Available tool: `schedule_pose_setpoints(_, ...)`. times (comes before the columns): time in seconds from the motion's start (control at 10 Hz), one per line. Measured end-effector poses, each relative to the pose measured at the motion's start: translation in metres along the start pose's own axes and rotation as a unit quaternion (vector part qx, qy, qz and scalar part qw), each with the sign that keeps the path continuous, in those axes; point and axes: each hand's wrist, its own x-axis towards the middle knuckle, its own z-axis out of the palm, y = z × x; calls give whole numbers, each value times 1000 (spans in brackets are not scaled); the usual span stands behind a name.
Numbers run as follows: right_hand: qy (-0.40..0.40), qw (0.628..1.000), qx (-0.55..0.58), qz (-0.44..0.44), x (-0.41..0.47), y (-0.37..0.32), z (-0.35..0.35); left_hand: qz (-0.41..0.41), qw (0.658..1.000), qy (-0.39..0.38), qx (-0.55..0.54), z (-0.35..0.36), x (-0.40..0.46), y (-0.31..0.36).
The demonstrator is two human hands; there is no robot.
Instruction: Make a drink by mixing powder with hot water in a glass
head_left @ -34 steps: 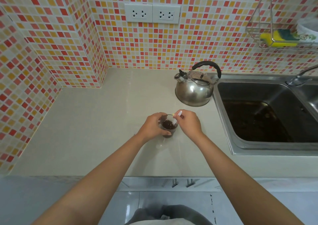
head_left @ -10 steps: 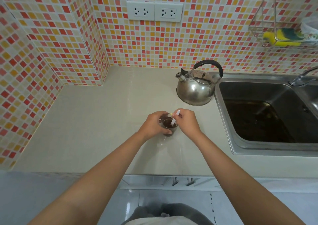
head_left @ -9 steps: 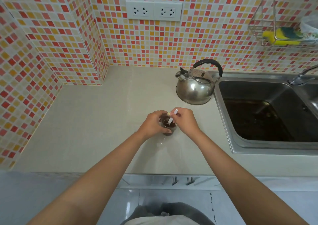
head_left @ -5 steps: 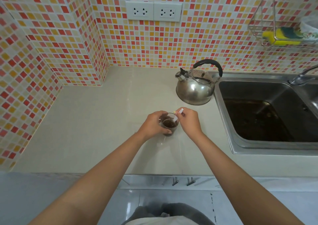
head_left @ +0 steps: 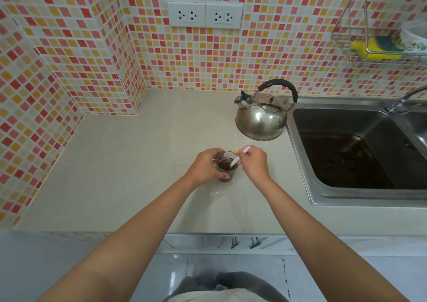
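Glass: a small clear glass point(head_left: 227, 167) stands upright on the beige countertop point(head_left: 129, 163), in front of the kettle and left of the sink; it holds a dark brown liquid.
Left hand: the left hand point(head_left: 206, 166) is wrapped around the left side of the glass, thumb on the near wall and fingers curled over the far rim; the grasp is closed on the glass.
Right hand: the right hand point(head_left: 254, 163) sits just right of the glass, fingers pinched on the upper part of a thin white stirrer point(head_left: 239, 157).
Stirrer: it is tilted, lower end dipped in the dark liquid, upper end pointing up and to the right past the fingers. Whether it is a spoon or a plain stick cannot be told.
Kettle: a steel kettle point(head_left: 261, 119) with a black arched handle stands on the countertop behind the glass, just beside the sink edge, spout turned left; apart from both hands.
Sink: a steel sink point(head_left: 300, 153) is set into the counter at right; its basin bottom looks dark and stained.
Tap: a metal tap point(head_left: 402, 101) is partly in view at the back right corner of the sink.
Wall: mosaic tiles in red, orange and cream; a double white socket plate point(head_left: 205, 15) is mounted above the counter.
Rack: a wire rack point(head_left: 346, 38) hangs on the wall at upper right and holds a yellow sponge point(head_left: 369, 49).
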Motion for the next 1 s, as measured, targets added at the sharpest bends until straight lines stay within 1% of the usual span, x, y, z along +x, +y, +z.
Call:
schedule_pose_setpoints(0.1, 6, 1000, -28, 11, -1, 4, 2, 2, 1000, -1, 2, 0, 0, 0)
schedule_pose_setpoints(0.2, -33, 999, -19, 38, -1, 4, 3, 1, 1000, -1, 2, 0, -1, 2)
schedule_pose_setpoints(0.3, -85, 992, 15, 86, -1, 3, 2, 3, 1000, -1, 2, 0, -1, 1)
schedule_pose_setpoints(0.4, -104, 987, 27, 116, -2, 1, 2, 4, 1000, -3, 15, 1, -1, 2)
schedule_pose_setpoints(0.6, -109, 986, 15, 122, -2, -2, 3, 5, 999, -4, 33, 3, -2, 3)
schedule_pose_setpoints(0.8, -148, 981, 34, 116, -7, -2, -2, -14, 999, -20, 39, 2, -7, 6)
schedule_pose_setpoints(0.9, -194, 973, 41, 121, -8, 0, -13, -16, 998, -46, 49, -5, -12, 1)
schedule_pose_setpoints(1.0, -261, 960, -27, 101, -12, 2, -43, -36, 997, -39, 49, -27, -23, -5)
